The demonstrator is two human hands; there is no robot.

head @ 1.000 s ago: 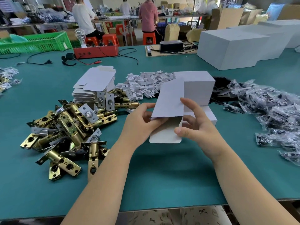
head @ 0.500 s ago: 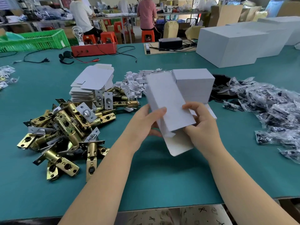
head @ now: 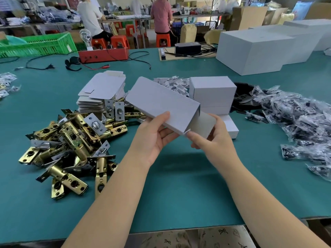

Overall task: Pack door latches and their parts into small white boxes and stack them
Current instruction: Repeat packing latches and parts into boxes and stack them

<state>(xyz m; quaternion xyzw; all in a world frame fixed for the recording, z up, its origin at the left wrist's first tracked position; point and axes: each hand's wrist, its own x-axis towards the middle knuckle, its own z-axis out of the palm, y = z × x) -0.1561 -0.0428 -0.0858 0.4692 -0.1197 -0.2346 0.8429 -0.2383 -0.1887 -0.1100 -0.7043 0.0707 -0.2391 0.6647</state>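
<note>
A small white box (head: 161, 101) is held above the green table (head: 179, 190), its long axis slanting from upper left to lower right. My left hand (head: 154, 135) grips its near long edge, thumb on top. My right hand (head: 213, 138) holds the open end flap at the lower right. A heap of brass door latches (head: 71, 145) lies to the left. Behind it stands a stack of flat unfolded boxes (head: 102, 92). Stacked closed white boxes (head: 213, 93) sit just behind the held box.
Clear bags of dark parts (head: 295, 122) spread along the right. Small white paper pieces (head: 172, 83) lie behind the held box. Large white cartons (head: 254, 51) stand at the back right. A red box with cables (head: 103, 54) and a green crate (head: 39, 43) sit at the back left.
The box has been turned from nearly upright to lying slanted and has opened into a full box shape. My right hand moved to the end flap.
</note>
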